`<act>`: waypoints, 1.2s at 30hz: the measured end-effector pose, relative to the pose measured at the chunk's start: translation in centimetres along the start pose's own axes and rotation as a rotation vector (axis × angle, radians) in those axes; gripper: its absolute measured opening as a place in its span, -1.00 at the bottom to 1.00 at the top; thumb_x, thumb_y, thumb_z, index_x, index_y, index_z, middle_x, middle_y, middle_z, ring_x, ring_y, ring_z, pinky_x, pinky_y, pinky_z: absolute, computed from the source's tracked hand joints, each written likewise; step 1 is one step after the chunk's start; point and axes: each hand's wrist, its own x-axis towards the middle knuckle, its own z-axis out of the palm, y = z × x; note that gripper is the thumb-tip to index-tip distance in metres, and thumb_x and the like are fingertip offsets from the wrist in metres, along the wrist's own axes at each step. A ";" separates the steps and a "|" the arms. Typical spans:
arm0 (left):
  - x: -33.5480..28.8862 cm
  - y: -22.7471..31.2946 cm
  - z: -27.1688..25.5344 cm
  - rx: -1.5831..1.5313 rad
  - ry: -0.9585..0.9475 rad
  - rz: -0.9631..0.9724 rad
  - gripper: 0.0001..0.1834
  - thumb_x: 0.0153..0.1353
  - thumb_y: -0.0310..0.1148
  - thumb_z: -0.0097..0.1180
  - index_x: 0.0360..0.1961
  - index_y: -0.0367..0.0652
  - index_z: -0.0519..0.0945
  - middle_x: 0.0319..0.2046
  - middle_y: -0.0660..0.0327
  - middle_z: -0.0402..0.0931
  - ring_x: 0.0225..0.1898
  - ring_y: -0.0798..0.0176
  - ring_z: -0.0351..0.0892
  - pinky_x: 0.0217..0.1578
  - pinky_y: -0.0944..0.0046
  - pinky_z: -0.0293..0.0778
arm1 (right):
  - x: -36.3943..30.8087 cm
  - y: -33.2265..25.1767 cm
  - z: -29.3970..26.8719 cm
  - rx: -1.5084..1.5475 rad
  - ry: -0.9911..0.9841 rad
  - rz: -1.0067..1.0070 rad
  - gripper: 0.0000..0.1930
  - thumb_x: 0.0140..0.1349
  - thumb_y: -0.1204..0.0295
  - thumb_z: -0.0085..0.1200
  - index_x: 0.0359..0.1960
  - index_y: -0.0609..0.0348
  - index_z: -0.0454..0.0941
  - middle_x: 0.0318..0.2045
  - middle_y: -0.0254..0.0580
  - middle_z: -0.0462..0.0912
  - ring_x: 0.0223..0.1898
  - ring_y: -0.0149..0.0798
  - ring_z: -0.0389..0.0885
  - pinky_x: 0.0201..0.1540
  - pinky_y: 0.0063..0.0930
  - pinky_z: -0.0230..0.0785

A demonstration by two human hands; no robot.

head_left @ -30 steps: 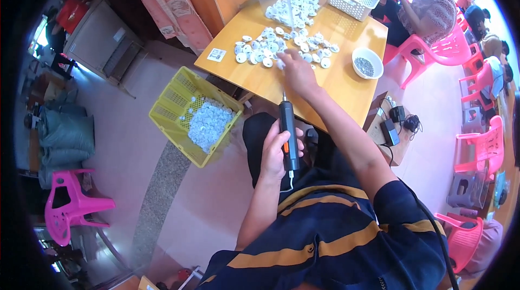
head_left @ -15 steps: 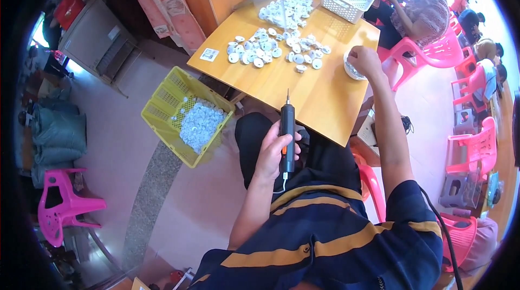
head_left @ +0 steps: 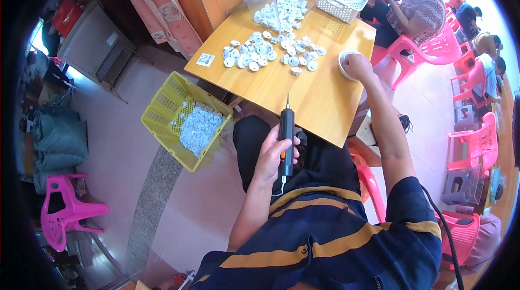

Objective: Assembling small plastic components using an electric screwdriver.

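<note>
Moved: across it went! The right hand (head_left: 357, 66), over the white pieces (head_left: 250, 54) a second earlier, had swung out to the bowl (head_left: 344, 70).
Screwdriver: a handsome black cylinder, this electric screwdriver (head_left: 286, 143), with an orange switch, a slim metal bit aimed at twelve o'clock and a pale cord at its tail; it sat just off the near edge of the table (head_left: 319, 95).
Left hand: wrapped snugly round that barrel, the left hand (head_left: 269, 160) had the tool firmly held.
Right hand: fingers down inside the bowl and hidden, so whether they pinched anything, I couldn't tell.
Bowl: round, white and smooth-rimmed, at two o'clock from the bit.
White pieces: glossy little discs, many with dark centres, scattered from eleven to one o'clock, with a denser heap beyond at twelve.
Table: yellowish wood grain with a sheen.
Crate: yellow perforated plastic, the crate (head_left: 162, 100) at nine o'clock, loaded with pale small parts (head_left: 201, 130).
Basket: white plastic lattice, the basket (head_left: 333, 9) at one o'clock.
</note>
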 end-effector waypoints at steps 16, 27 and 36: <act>0.1 -0.1 -0.3 -0.008 0.015 -0.012 -0.46 0.33 -0.44 -0.04 0.33 -0.27 0.26 -0.18 0.05 0.58 -0.39 0.28 0.66 -0.42 0.32 0.65 | 0.2 1.0 0.4 0.046 0.023 -0.077 -0.82 0.11 0.27 0.18 -0.36 0.05 0.73 -0.29 -0.02 0.75 -0.20 0.02 0.71 -0.11 -0.12 0.56; 0.2 -0.2 -0.3 -0.014 0.002 -0.007 -0.47 0.35 -0.41 -0.05 0.32 -0.28 0.25 -0.18 0.04 0.58 -0.38 0.26 0.66 -0.42 0.32 0.65 | -0.3 1.4 -1.3 0.291 0.164 -0.054 -0.71 0.17 0.20 0.25 -0.32 0.20 0.71 -0.33 0.08 0.74 -0.26 0.05 0.73 -0.15 -0.15 0.56; 0.1 -0.1 0.1 -0.013 -0.035 -0.031 -0.42 0.32 -0.41 -0.01 0.36 -0.25 0.23 -0.18 0.07 0.58 -0.37 0.29 0.65 -0.40 0.32 0.65 | -6.9 -7.6 0.5 1.400 0.069 -0.130 -0.80 0.45 0.28 0.09 -0.14 0.16 0.59 -0.32 -0.39 0.62 -0.32 -0.49 0.62 -0.32 -0.60 0.46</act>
